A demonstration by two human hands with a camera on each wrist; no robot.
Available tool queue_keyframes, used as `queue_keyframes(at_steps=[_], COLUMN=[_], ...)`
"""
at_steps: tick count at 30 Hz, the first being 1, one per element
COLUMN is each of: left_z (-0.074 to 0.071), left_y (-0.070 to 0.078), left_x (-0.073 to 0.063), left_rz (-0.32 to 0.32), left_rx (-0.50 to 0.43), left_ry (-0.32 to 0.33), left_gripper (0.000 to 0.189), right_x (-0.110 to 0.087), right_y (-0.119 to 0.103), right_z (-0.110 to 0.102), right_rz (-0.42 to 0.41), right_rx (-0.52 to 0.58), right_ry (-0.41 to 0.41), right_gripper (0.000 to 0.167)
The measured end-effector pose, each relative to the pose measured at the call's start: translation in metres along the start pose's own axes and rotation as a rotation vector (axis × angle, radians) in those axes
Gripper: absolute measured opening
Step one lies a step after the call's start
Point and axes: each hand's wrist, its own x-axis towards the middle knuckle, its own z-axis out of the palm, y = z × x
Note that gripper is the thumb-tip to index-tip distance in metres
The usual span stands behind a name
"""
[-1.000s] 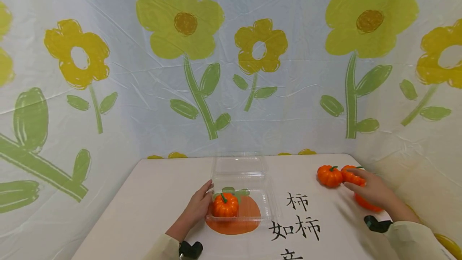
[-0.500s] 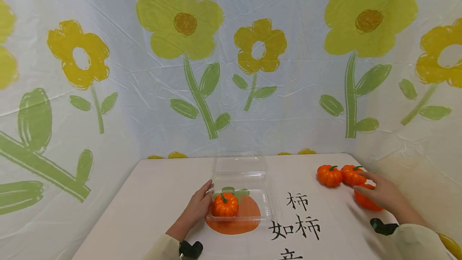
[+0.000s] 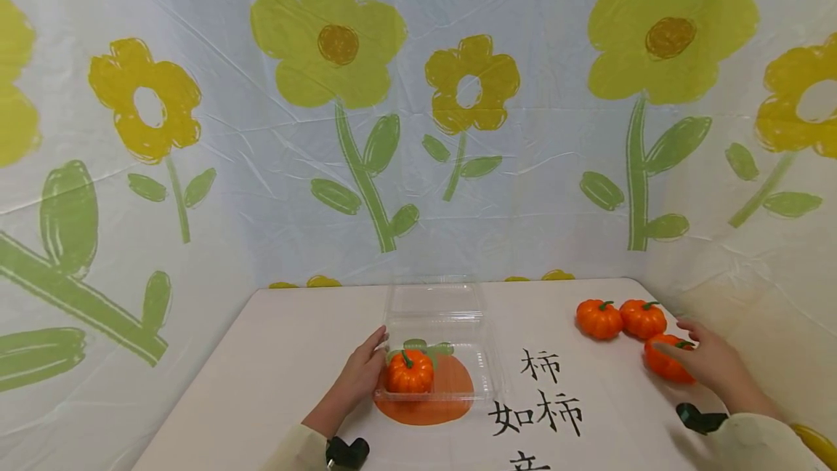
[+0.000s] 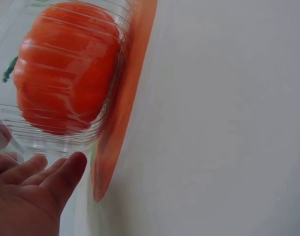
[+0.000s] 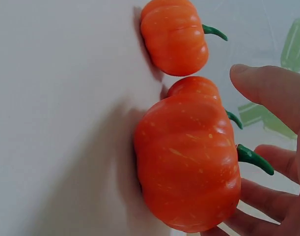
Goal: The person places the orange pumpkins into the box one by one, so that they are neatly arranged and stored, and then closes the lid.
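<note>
Clear plastic meets the person's left hand (image 3: 356, 369): we see its fingers fairly straight, their tips against the near side of a hinged clamshell container (image 3: 482, 365) just to that hand's right. Its lid (image 3: 434, 300) is folded back, farther away than the fingertips. One orange mini pumpkin (image 3: 410, 373) sits in the container, at the end closest to the left hand, its green stem pointing up. We find a printed persimmon (image 3: 425, 414) on the tabletop (image 3: 294, 340) beneath the container, ahead and to the right of the left wrist.

Well to the right, the right hand (image 3: 716, 365) is loose and spread about a second orange pumpkin (image 3: 662, 363), which lies on the table just left of its palm. From the right wrist we see the thumb (image 5: 270, 91) standing apart from the skin, while the other fingers reach behind the pumpkin; whether they touch it we cannot tell. Beyond that hand and to its left are two more pumpkins, the middle pumpkin (image 3: 643, 320) near its fingertips and the far-left pumpkin (image 3: 599, 320) right beside that one. Between the two hands we notice black Chinese characters (image 3: 567, 413); past both hangs a flower-patterned curtain (image 3: 536, 202).
</note>
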Motion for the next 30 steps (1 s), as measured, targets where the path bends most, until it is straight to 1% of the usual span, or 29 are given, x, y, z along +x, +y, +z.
queue_keyframes(at_steps=[9, 17, 21, 30], left_z=[0.001, 0.002, 0.002, 0.001], left_y=[-0.001, -0.002, -0.001, 0.0], left_x=[0.0, 0.0, 0.0, -0.001], left_rz=[-0.008, -0.011, -0.014, -0.011], left_rx=[-0.009, -0.017, -0.018, -0.011], left_ry=[0.0, 0.003, 0.005, 0.003], left_gripper=[0.056, 0.056, 0.056, 0.056], right_x=[0.001, 0.002, 0.002, 0.002], right_y=[0.005, 0.008, 0.009, 0.006], right_z=[0.003, 0.011, 0.011, 0.012], right_rz=[0.124, 0.21, 0.206, 0.173], right_rx=[0.095, 0.137, 0.136, 0.101], right_ry=[-0.094, -0.092, -0.092, -0.084], right_gripper=[0.107, 0.118, 0.12, 0.113])
